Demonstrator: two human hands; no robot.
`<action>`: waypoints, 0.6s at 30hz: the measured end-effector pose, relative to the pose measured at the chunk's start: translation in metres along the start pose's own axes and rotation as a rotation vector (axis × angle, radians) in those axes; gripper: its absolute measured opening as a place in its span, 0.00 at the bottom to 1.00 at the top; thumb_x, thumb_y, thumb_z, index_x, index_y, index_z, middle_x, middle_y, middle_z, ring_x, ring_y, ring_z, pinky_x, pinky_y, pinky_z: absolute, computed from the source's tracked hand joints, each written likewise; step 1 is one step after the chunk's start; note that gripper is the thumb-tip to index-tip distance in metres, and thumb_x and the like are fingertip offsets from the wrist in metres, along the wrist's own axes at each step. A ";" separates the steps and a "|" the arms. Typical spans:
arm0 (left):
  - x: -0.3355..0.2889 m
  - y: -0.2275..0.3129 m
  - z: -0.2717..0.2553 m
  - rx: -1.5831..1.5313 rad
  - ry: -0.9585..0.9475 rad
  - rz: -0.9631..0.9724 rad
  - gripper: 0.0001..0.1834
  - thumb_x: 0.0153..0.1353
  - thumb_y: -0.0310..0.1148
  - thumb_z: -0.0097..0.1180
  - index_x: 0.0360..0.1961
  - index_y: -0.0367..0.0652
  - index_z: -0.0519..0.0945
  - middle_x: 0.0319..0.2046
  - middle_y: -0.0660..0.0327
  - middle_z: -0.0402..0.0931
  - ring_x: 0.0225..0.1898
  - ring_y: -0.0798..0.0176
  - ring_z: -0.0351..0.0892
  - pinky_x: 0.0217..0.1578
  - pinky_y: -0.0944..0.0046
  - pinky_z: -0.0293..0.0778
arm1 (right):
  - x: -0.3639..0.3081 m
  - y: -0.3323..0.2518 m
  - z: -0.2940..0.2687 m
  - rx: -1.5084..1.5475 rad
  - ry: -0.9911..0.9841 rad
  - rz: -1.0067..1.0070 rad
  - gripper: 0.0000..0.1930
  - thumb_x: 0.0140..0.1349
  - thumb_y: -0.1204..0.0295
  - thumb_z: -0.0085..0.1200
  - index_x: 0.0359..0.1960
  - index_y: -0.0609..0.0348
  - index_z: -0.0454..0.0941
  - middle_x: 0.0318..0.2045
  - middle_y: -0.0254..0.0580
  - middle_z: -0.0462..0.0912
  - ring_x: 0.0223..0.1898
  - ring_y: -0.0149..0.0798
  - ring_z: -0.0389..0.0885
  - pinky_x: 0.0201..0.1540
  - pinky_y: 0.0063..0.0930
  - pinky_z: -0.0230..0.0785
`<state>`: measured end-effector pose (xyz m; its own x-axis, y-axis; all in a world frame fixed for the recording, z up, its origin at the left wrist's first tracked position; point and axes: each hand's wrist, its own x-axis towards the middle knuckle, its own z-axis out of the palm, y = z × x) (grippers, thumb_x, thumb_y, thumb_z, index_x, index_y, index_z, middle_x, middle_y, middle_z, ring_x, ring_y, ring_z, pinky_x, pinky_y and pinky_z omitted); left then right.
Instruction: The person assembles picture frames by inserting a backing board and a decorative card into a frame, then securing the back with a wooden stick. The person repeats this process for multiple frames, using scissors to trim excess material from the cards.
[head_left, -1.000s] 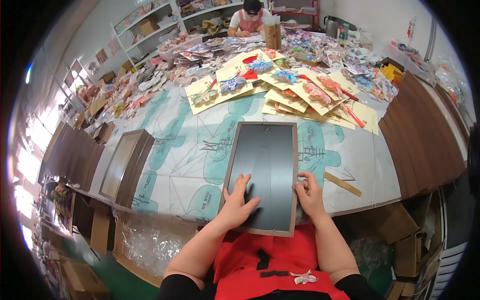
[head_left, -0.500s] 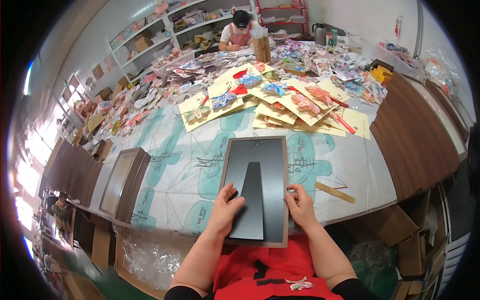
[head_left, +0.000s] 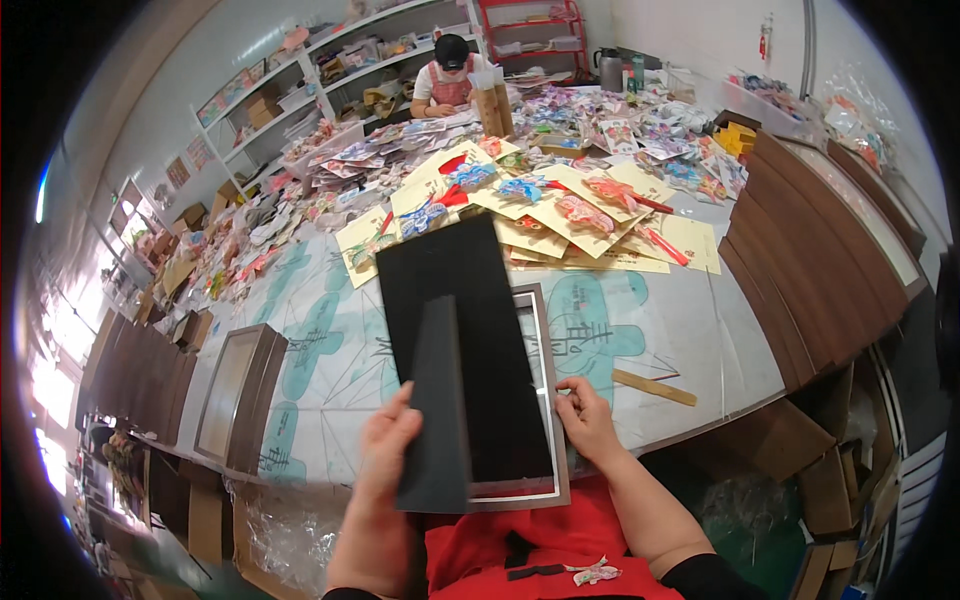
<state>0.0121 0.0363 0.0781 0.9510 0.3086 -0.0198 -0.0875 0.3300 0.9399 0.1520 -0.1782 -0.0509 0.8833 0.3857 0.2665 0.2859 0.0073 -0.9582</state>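
My left hand (head_left: 387,435) is closed on the left side of a black picture-frame backing board (head_left: 495,350), by its easel leg (head_left: 436,400). The board is lifted and tilted over a brown picture frame (head_left: 553,420), whose pale inner edge shows at the right and bottom. My right hand (head_left: 588,418) pinches the frame's right side between thumb and fingers. The frame's left side is hidden behind the board. Beyond the board lie cream cards (head_left: 440,175) bearing colourful fabric ornaments.
A stack of brown frames (head_left: 240,390) stands at the left, and more frames (head_left: 800,270) lean at the right. A flat wooden stick (head_left: 655,387) lies right of my hand. Across the table a person (head_left: 450,80) works behind heaps of small packets (head_left: 620,130).
The backing board has come up out of the frame and shifted left in my left hand. My right hand stays at the frame's right side. The view has turned slightly.
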 end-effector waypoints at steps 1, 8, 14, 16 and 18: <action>-0.001 0.018 -0.002 0.043 -0.004 0.040 0.24 0.61 0.29 0.51 0.59 0.34 0.66 0.45 0.58 0.77 0.40 0.67 0.78 0.42 0.69 0.75 | 0.000 0.000 0.000 -0.005 -0.009 -0.002 0.08 0.63 0.75 0.49 0.42 0.64 0.70 0.16 0.30 0.68 0.20 0.20 0.63 0.22 0.18 0.57; -0.011 0.091 -0.093 0.187 0.282 0.200 0.28 0.60 0.40 0.52 0.57 0.32 0.67 0.27 0.63 0.75 0.21 0.75 0.72 0.20 0.78 0.69 | -0.001 -0.004 -0.001 -0.025 -0.005 -0.026 0.10 0.61 0.72 0.51 0.41 0.64 0.71 0.15 0.36 0.69 0.17 0.26 0.65 0.20 0.23 0.58; 0.009 0.091 -0.192 0.218 0.200 -0.023 0.27 0.56 0.36 0.56 0.54 0.29 0.70 0.39 0.54 0.79 0.35 0.63 0.81 0.35 0.68 0.78 | 0.007 0.006 -0.008 0.145 0.046 0.084 0.10 0.61 0.73 0.51 0.42 0.63 0.72 0.23 0.35 0.73 0.23 0.24 0.68 0.25 0.19 0.61; 0.013 0.077 -0.229 0.248 0.204 -0.145 0.26 0.55 0.35 0.57 0.52 0.29 0.71 0.42 0.53 0.79 0.37 0.61 0.81 0.38 0.65 0.78 | 0.021 0.007 -0.018 0.134 0.139 0.056 0.10 0.60 0.73 0.51 0.42 0.63 0.73 0.26 0.35 0.74 0.25 0.24 0.69 0.27 0.19 0.62; 0.018 0.066 -0.242 0.249 0.215 -0.250 0.25 0.56 0.35 0.56 0.51 0.29 0.71 0.39 0.54 0.79 0.36 0.61 0.82 0.38 0.66 0.79 | 0.052 -0.003 -0.040 -0.010 0.248 -0.054 0.10 0.59 0.74 0.52 0.42 0.63 0.74 0.29 0.36 0.75 0.28 0.25 0.70 0.28 0.18 0.64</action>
<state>-0.0485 0.2795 0.0575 0.8480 0.4346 -0.3035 0.2376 0.2002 0.9505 0.2122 -0.1951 -0.0296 0.9303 0.1471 0.3361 0.3380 0.0123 -0.9411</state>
